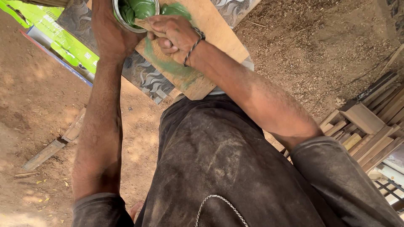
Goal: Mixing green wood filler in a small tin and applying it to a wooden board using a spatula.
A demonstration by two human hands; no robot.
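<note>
Far left: green printed carton (63, 40) on the dirt ground (25, 105); a loose wood strip (46, 153) lies below it, well apart.

Left hand (110, 35): closed around the side of a metal paint tin (135, 12), which sits at the top edge of view over the plywood board (202, 25). Tin holds thick green paint, still well filled.

Right hand (172, 35): fisted on a flat wooden stick (145, 26), its tip at the tin's rim.

Board: one green smear and a blob beside the tin; most of its face is bare wood. Judgement: painting barely begun.

Far right: stacked wood offcuts (370, 130).
</note>
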